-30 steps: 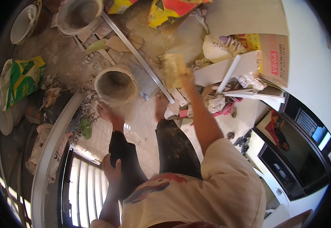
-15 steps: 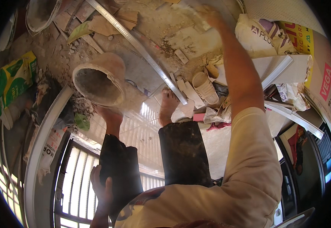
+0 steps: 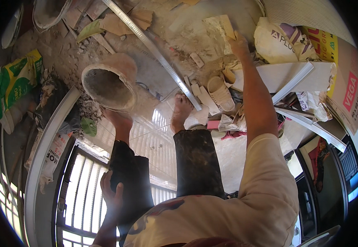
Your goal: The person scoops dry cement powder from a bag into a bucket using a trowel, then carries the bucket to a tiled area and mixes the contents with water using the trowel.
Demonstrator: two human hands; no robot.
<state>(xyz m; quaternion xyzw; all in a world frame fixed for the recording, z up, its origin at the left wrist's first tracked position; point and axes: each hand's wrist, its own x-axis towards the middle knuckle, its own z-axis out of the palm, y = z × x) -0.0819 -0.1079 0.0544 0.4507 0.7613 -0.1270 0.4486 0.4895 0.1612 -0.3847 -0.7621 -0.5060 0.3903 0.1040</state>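
My right hand (image 3: pixel 238 44) is stretched far forward and shut on a flat beige block (image 3: pixel 219 25), which it holds against the dusty grey surface at the top of the view. My left hand (image 3: pixel 111 192) rests on my left thigh, fingers apart and holding nothing. Both my bare feet stand on a glossy white tile (image 3: pixel 154 136). A dirty bucket (image 3: pixel 109 84) with grey residue inside stands just ahead of my left foot. A long metal straightedge (image 3: pixel 154 46) lies diagonally across the floor and ends by my right foot.
A pale sandal (image 3: pixel 220 92) and rubble lie right of the straightedge. White bags (image 3: pixel 286 39), white trim strips (image 3: pixel 298 76) and a printed carton (image 3: pixel 347 82) are piled at right. A green-yellow bag (image 3: pixel 16 78) lies left, a second bucket (image 3: pixel 49 12) top left. A barred window frame (image 3: pixel 43 156) runs lower left.
My right arm has reached farther forward, carrying the beige block up to the dusty surface. The view has tipped, so the bucket sits lower in frame. My left hand stays on my thigh.
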